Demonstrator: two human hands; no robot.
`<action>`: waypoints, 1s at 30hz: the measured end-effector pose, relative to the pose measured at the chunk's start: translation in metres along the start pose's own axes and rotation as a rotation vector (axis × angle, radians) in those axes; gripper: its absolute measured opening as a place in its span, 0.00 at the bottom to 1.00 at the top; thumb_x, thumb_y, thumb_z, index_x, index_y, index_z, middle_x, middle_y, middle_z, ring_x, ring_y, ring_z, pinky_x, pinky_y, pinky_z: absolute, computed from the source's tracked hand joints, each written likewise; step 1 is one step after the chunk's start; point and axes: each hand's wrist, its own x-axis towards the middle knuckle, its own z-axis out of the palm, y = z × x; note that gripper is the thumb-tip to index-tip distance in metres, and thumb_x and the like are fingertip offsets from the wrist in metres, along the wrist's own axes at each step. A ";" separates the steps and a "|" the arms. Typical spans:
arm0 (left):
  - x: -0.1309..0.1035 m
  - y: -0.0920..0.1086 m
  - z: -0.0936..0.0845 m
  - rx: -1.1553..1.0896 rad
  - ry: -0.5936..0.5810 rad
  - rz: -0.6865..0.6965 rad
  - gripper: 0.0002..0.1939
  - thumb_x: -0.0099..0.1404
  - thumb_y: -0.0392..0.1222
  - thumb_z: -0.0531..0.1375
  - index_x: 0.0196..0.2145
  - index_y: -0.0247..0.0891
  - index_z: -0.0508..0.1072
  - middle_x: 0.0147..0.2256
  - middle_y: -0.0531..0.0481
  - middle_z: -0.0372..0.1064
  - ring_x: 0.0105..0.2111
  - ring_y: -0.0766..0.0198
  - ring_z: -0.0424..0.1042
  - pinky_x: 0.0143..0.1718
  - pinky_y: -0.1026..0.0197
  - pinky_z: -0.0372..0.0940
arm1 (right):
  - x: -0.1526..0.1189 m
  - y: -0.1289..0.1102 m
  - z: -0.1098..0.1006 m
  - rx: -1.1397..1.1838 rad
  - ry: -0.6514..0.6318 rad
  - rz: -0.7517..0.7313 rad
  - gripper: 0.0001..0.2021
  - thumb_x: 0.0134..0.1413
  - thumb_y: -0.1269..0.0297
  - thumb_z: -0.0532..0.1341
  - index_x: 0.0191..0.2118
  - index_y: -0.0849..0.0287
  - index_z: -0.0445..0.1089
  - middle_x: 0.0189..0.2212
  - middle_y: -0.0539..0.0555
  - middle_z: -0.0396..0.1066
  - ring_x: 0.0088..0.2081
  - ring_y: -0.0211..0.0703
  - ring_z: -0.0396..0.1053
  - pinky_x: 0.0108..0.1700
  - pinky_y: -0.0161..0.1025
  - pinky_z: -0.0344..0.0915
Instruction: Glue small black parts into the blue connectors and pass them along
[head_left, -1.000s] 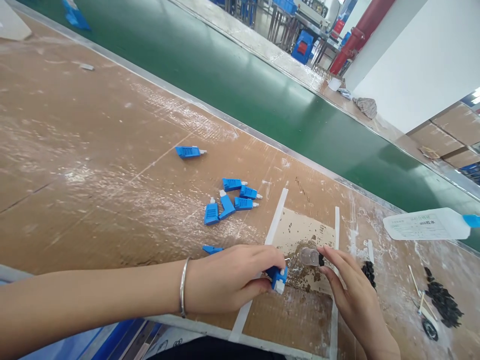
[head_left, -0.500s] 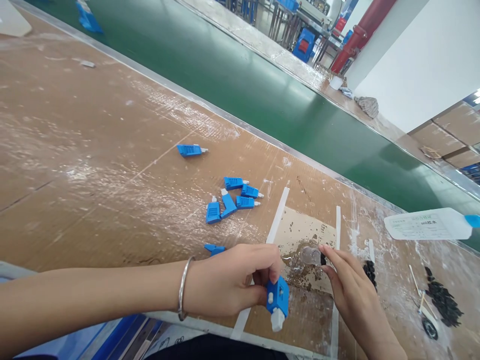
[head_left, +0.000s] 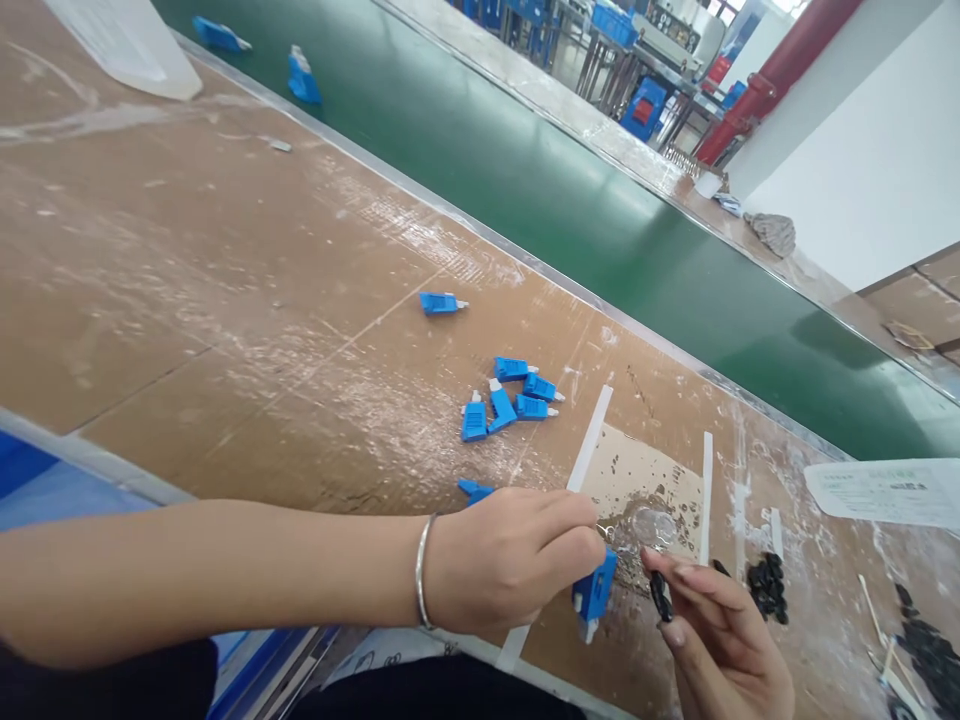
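My left hand (head_left: 517,560), wearing a silver bangle, is closed on a small blue plastic piece (head_left: 598,590) with a white tip pointing down. Between the thumb and fingers of my right hand (head_left: 724,625) is a small black oval piece (head_left: 661,597). Just beyond the two hands lies a clear round dish (head_left: 654,525) on a wet, spotted cream sheet (head_left: 637,462). Several more blue pieces (head_left: 501,405) rest on the table to the left of the sheet. A pile of black pieces (head_left: 766,588) sits right of my right hand.
White tape strips (head_left: 592,440) flank the sheet. A labelled white bottle (head_left: 889,492) lies at the right, near cotton swabs (head_left: 871,605) and more black pieces (head_left: 934,650). Beyond the table edge runs a green conveyor belt (head_left: 525,190) carrying blue pieces (head_left: 302,75).
My right hand has drawn back from the dish, turned, and now shows the black piece in its fingertips. My left hand still holds the blue piece. The view has shifted left.
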 end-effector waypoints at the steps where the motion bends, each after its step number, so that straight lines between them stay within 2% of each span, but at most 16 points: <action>1: 0.000 0.000 -0.001 -0.021 0.017 0.025 0.08 0.65 0.27 0.45 0.37 0.38 0.58 0.32 0.49 0.65 0.29 0.65 0.65 0.31 0.64 0.65 | 0.001 0.001 0.004 0.008 -0.017 -0.021 0.09 0.61 0.59 0.66 0.46 0.50 0.71 0.44 0.46 0.76 0.49 0.31 0.71 0.54 0.22 0.63; 3: 0.001 -0.001 -0.003 -0.052 0.041 0.057 0.09 0.62 0.25 0.46 0.36 0.36 0.58 0.31 0.48 0.64 0.27 0.65 0.63 0.28 0.64 0.64 | 0.005 0.005 0.008 -0.004 -0.063 -0.084 0.08 0.61 0.62 0.65 0.46 0.51 0.72 0.45 0.47 0.76 0.49 0.31 0.72 0.54 0.23 0.64; 6: 0.001 -0.001 -0.005 -0.060 0.050 0.080 0.10 0.59 0.25 0.48 0.35 0.36 0.58 0.31 0.49 0.63 0.26 0.65 0.60 0.25 0.64 0.62 | 0.011 0.010 0.005 -0.067 -0.208 -0.213 0.10 0.63 0.68 0.63 0.50 0.51 0.71 0.47 0.48 0.75 0.50 0.33 0.71 0.54 0.26 0.67; 8: 0.001 0.000 -0.006 -0.066 0.050 0.083 0.11 0.57 0.24 0.49 0.34 0.37 0.57 0.30 0.49 0.62 0.26 0.64 0.60 0.25 0.63 0.61 | 0.013 0.011 0.002 -0.126 -0.279 -0.315 0.12 0.63 0.72 0.62 0.51 0.53 0.70 0.49 0.50 0.74 0.52 0.36 0.70 0.54 0.30 0.68; 10: 0.001 0.002 -0.007 -0.080 0.039 0.074 0.12 0.57 0.24 0.48 0.34 0.39 0.56 0.30 0.50 0.61 0.26 0.64 0.59 0.25 0.63 0.61 | 0.014 0.011 -0.001 -0.205 -0.293 -0.400 0.14 0.63 0.74 0.61 0.52 0.54 0.70 0.50 0.52 0.73 0.54 0.40 0.69 0.55 0.36 0.69; 15: 0.002 0.006 -0.009 -0.093 0.017 0.026 0.13 0.56 0.23 0.48 0.34 0.40 0.54 0.29 0.50 0.61 0.26 0.63 0.60 0.26 0.62 0.60 | 0.017 0.007 -0.004 -0.460 -0.386 -0.558 0.14 0.63 0.76 0.59 0.52 0.54 0.69 0.50 0.56 0.73 0.53 0.51 0.69 0.52 0.49 0.71; 19: 0.003 0.007 -0.010 -0.098 0.006 -0.018 0.12 0.59 0.25 0.48 0.34 0.41 0.52 0.27 0.53 0.58 0.24 0.64 0.58 0.23 0.62 0.56 | 0.018 0.006 -0.002 -0.564 -0.467 -0.648 0.18 0.65 0.76 0.56 0.58 0.55 0.65 0.53 0.58 0.70 0.56 0.54 0.67 0.53 0.51 0.70; 21: 0.004 0.008 -0.010 -0.110 0.005 -0.069 0.12 0.60 0.25 0.48 0.34 0.42 0.51 0.27 0.53 0.59 0.24 0.64 0.59 0.22 0.62 0.54 | 0.014 0.008 0.002 -0.592 -0.436 -0.676 0.18 0.68 0.71 0.53 0.61 0.56 0.62 0.56 0.59 0.67 0.57 0.56 0.65 0.53 0.53 0.69; 23: 0.004 0.009 -0.010 -0.151 0.006 -0.124 0.12 0.61 0.26 0.48 0.33 0.42 0.50 0.27 0.55 0.58 0.23 0.65 0.58 0.21 0.63 0.53 | 0.008 0.011 0.007 -0.634 -0.351 -0.677 0.21 0.68 0.68 0.54 0.63 0.57 0.59 0.58 0.60 0.64 0.56 0.58 0.65 0.52 0.55 0.69; 26: 0.003 0.013 -0.011 -0.227 -0.007 -0.177 0.12 0.61 0.27 0.48 0.32 0.42 0.48 0.26 0.56 0.56 0.22 0.66 0.57 0.21 0.63 0.52 | -0.003 0.017 0.016 -0.705 -0.227 -0.679 0.29 0.58 0.78 0.59 0.64 0.56 0.58 0.59 0.58 0.63 0.54 0.56 0.68 0.51 0.53 0.71; 28: 0.002 0.016 -0.011 -0.231 -0.021 -0.186 0.12 0.61 0.27 0.47 0.32 0.42 0.48 0.26 0.56 0.56 0.22 0.66 0.57 0.22 0.63 0.53 | -0.009 0.020 0.022 -0.728 -0.183 -0.696 0.33 0.55 0.85 0.56 0.64 0.55 0.58 0.59 0.56 0.63 0.54 0.53 0.68 0.52 0.50 0.71; 30: 0.001 0.017 -0.011 -0.219 -0.024 -0.169 0.11 0.62 0.26 0.47 0.32 0.42 0.49 0.26 0.56 0.57 0.23 0.66 0.57 0.22 0.63 0.53 | -0.012 0.021 0.028 -0.738 -0.174 -0.704 0.33 0.56 0.86 0.52 0.64 0.55 0.57 0.60 0.56 0.62 0.55 0.51 0.68 0.53 0.49 0.70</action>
